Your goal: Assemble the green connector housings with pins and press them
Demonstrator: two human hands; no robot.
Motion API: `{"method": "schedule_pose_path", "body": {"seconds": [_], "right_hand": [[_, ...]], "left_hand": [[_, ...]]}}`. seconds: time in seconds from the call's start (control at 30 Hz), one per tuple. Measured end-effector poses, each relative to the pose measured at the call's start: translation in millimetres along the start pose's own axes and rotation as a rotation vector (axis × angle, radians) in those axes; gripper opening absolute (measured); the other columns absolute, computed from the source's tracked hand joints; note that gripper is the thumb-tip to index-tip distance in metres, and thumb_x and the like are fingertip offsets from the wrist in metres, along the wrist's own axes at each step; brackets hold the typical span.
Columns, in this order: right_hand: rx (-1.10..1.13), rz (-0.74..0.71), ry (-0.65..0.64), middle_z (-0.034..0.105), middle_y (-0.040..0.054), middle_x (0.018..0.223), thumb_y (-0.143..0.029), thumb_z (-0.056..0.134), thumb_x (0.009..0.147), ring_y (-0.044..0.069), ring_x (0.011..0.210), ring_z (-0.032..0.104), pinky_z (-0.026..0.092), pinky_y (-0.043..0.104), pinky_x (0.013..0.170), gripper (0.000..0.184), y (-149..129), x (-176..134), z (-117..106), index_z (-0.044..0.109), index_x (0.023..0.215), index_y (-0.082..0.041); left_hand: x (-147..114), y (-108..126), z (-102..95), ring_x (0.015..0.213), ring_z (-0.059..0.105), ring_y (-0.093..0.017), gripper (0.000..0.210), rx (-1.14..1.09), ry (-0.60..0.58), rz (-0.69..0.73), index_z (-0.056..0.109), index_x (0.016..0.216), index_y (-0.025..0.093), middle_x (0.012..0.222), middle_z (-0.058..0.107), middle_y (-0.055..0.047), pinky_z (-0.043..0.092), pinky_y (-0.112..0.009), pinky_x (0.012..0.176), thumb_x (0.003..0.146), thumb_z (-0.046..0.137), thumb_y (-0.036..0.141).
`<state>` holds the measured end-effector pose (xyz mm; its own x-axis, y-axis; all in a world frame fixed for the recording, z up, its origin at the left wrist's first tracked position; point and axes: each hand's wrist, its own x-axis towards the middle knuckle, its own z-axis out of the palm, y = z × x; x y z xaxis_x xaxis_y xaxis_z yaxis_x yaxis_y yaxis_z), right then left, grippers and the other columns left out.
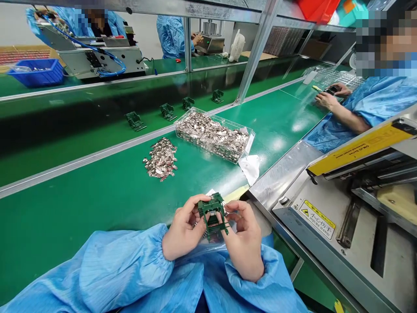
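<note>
Close to my body, a dark green plastic frame (pixel 213 204) with an opening through its middle is held up between both hands. My left hand (pixel 184 228) grips its left side, thumb in front and fingers behind. On the other side my right hand (pixel 244 237) is closed around the frame's right edge, its fingers curled. Beyond my hands a loose pile of small metal pieces (pixel 161 158) lies on the green bench. To the right of that pile is a clear plastic box (pixel 211 150) full of similar metal pieces.
Several green frames, one (pixel 134 121) at the left, stand on the strip beyond the metal rail. A white cloth (pixel 250 168) lies by the box. At right are a machine (pixel 312 217) with a warning label and a co-worker's hands (pixel 329 98). A metal post (pixel 259 52) rises ahead.
</note>
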<state>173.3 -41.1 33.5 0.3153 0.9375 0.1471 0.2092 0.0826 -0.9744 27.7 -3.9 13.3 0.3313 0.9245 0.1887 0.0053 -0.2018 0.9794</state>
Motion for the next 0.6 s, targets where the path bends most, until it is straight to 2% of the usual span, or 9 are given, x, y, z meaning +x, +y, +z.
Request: {"method": "schedule_pose_path", "body": {"seconds": [0.1,0.2,0.37,0.5,0.6], "right_hand": [[0.179,0.111,-0.050,0.063,0.0012,0.084,-0.027,0.070,0.080,0.014,0.065,0.060,0.050,0.023,0.056,0.018,-1.7,1.3,1.7,0.058,0.093,-0.022],[0.292,0.163,-0.056,0.062,0.0000,0.077,-0.029,0.075,0.076,0.013,0.063,0.059,0.050,0.022,0.055,0.019,-3.5,3.7,2.9,0.059,0.084,-0.021],[0.439,0.225,-0.059,0.055,-0.0034,0.067,-0.024,0.081,0.068,0.010,0.058,0.051,0.046,0.019,0.053,0.031,3.9,3.7,6.2,0.050,0.068,-0.020],[0.533,0.238,-0.044,0.054,-0.0051,0.064,-0.022,0.081,0.067,0.009,0.057,0.048,0.044,0.018,0.053,0.035,11.3,-0.5,6.7,0.046,0.067,-0.020],[0.496,0.225,-0.016,0.056,-0.0035,0.069,-0.027,0.081,0.069,0.011,0.063,0.053,0.047,0.019,0.057,0.029,20.2,-6.5,-3.6,0.053,0.074,-0.020]], "left_hand": [[-1.7,1.6,2.2,0.059,0.050,-0.010,0.031,-0.005,0.017,-0.037,0.052,0.118,0.020,0.073,0.057,0.000,0.043,-0.019,0.053,0.090,0.058,0.032],[-3.1,1.9,3.4,0.060,0.052,-0.011,0.032,-0.033,0.028,-0.081,0.052,0.118,0.020,0.075,0.059,-0.001,0.045,-0.019,0.053,0.090,0.058,0.033],[-5.0,1.3,5.8,0.060,0.054,-0.011,0.029,-0.031,0.051,-0.102,0.053,0.116,0.021,0.078,0.061,-0.001,0.048,-0.020,0.054,0.089,0.058,0.030],[-8.5,2.0,11.1,0.063,0.055,-0.010,0.028,-0.033,0.035,-0.095,0.053,0.116,0.021,0.082,0.062,-0.001,0.049,-0.019,0.056,0.089,0.058,0.027],[-6.5,5.8,13.5,0.066,0.058,-0.011,0.028,-0.061,-0.004,-0.112,0.053,0.115,0.020,0.087,0.064,-0.002,0.052,-0.020,0.060,0.088,0.059,0.027]]}}
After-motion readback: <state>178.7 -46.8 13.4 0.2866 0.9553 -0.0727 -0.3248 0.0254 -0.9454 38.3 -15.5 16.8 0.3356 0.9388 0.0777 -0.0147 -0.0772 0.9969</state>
